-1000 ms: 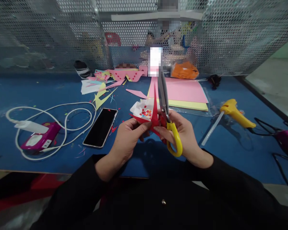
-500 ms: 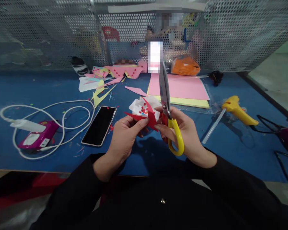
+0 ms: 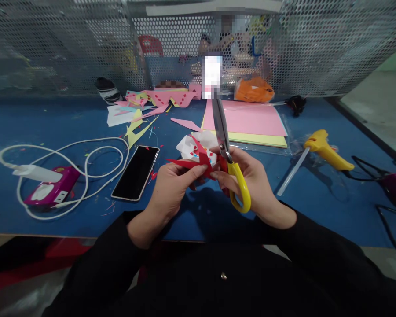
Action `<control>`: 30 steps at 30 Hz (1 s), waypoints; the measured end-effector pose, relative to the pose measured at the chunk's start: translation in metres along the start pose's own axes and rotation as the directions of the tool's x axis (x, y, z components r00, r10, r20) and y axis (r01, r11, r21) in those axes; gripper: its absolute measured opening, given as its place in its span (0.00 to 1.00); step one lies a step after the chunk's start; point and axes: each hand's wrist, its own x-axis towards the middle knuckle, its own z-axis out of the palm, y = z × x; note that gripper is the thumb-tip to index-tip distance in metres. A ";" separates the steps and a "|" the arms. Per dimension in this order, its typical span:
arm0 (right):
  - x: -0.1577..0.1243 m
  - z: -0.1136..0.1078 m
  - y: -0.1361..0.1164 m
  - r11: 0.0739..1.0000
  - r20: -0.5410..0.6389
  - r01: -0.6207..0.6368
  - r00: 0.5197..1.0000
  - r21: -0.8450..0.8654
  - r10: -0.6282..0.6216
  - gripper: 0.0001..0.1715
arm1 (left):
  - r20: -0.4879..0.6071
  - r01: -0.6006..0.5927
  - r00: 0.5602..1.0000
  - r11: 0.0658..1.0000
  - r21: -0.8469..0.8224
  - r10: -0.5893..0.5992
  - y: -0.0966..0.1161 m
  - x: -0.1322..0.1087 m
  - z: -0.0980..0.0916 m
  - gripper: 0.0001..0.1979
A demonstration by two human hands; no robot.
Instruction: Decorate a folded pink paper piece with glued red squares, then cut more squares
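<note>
My left hand (image 3: 174, 185) pinches a folded piece of red paper (image 3: 202, 158) between thumb and fingers. Pointed strips of the red paper stick out to the left and upward. In my right hand (image 3: 247, 180) is a pair of scissors (image 3: 221, 125) with yellow and red handles, blades pointing up and away. The right thumb and fingertip also reach the right edge of the red paper. Just beyond the hands lies crumpled white paper (image 3: 185, 145) with small red and blue bits on it, partly hidden by the red paper.
A phone (image 3: 136, 172) lies left of my hands, beside a white cable (image 3: 86, 176) and a purple power socket (image 3: 54, 187). Coloured paper sheets (image 3: 251, 119) are stacked behind. At the right rests a yellow glue gun (image 3: 328, 152). Pink paper cutouts (image 3: 174, 97) lie along the mesh partition (image 3: 174, 35).
The scissors have tilted, their tips swinging left. The red paper has turned slightly in my fingers, its pointed strips shifting left. Both hands keep their hold.
</note>
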 end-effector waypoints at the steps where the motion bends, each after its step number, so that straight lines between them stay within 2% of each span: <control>1: 0.000 0.000 0.000 1.000 -0.009 0.002 1.000 -0.007 -0.003 0.27 | -0.002 -0.004 1.000 1.000 0.006 0.004 0.001 0.000 0.000 0.04; 7: 0.001 0.000 -0.002 1.000 -0.040 -0.003 0.999 -0.011 0.003 0.27 | 0.036 0.034 0.999 0.999 -0.009 -0.034 0.006 0.002 -0.003 0.04; 9: 0.001 0.000 -0.003 1.000 -0.050 0.010 0.999 -0.015 -0.011 0.25 | -0.015 0.038 0.999 0.999 -0.033 -0.038 0.008 0.003 -0.004 0.05; 11: 0.000 0.001 -0.004 0.999 -0.056 0.030 0.998 -0.032 -0.032 0.24 | -0.116 0.010 0.993 0.997 -0.079 -0.019 0.011 0.004 -0.005 0.06; 13: -0.004 0.003 -0.004 0.999 -0.029 0.037 0.999 -0.033 -0.038 0.23 | -0.226 -0.040 0.974 0.990 -0.135 0.008 0.013 0.004 -0.006 0.07; 16: -0.014 0.006 0.000 1.000 0.104 0.023 0.994 0.016 -0.024 0.24 | -0.362 -0.127 0.931 0.974 -0.188 0.051 0.015 0.003 -0.009 0.08; 19: -0.027 0.008 0.005 0.998 0.269 0.030 0.962 0.050 -0.042 0.25 | -0.471 -0.189 0.880 0.957 -0.222 0.064 0.013 0.002 -0.010 0.09; 21: -0.034 0.009 0.009 0.998 0.329 -0.006 0.944 0.062 -0.015 0.26 | -0.525 -0.217 0.849 0.944 -0.248 0.057 0.011 0.001 -0.009 0.08; 25: -0.039 0.011 0.014 0.997 0.336 -0.073 0.939 -0.003 0.069 0.26 | -0.585 -0.285 0.808 0.912 -0.295 0.063 0.011 0.000 -0.004 0.07; 30: -0.039 0.016 0.017 0.989 0.339 -0.114 0.930 -0.093 0.139 0.24 | -0.629 -0.276 0.777 0.915 -0.296 0.031 0.012 -0.001 0.004 0.07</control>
